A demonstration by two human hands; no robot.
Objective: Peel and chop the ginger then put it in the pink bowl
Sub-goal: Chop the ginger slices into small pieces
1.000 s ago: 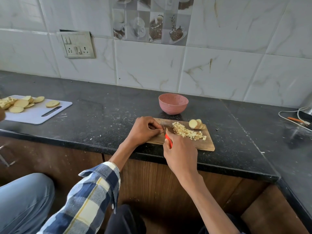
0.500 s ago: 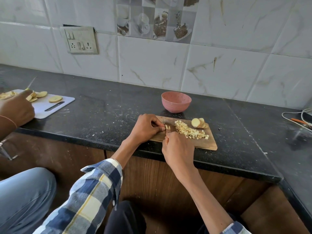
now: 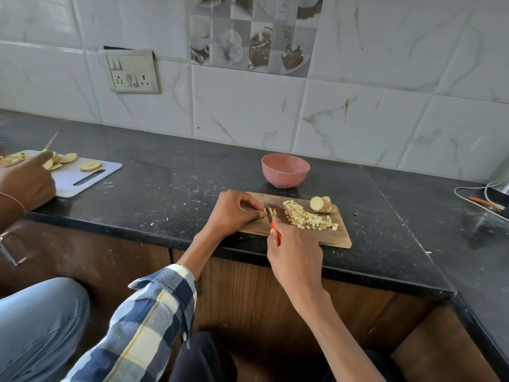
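A wooden cutting board [image 3: 340, 237] lies at the black counter's front edge. On it sits a heap of diced ginger [image 3: 305, 218], with a few round ginger slices [image 3: 322, 204] at its far right. My left hand [image 3: 234, 212] pinches a small stack of ginger strips [image 3: 271, 211] on the board's left part. My right hand [image 3: 296, 255] grips a red-handled knife [image 3: 272, 221], its blade set against those strips. The pink bowl [image 3: 285, 170] stands empty just behind the board.
At the far left another person's hand [image 3: 26, 183] works over a white cutting board [image 3: 80, 179] with pale slices. A wall socket [image 3: 131, 73] is on the tiles. Cables and an appliance [image 3: 493, 194] sit at the right edge. The counter turns a corner at the right.
The knife's red handle shows again after being hidden half a second ago. The other person's hand came in over the white board. My left hand stays on the strips.
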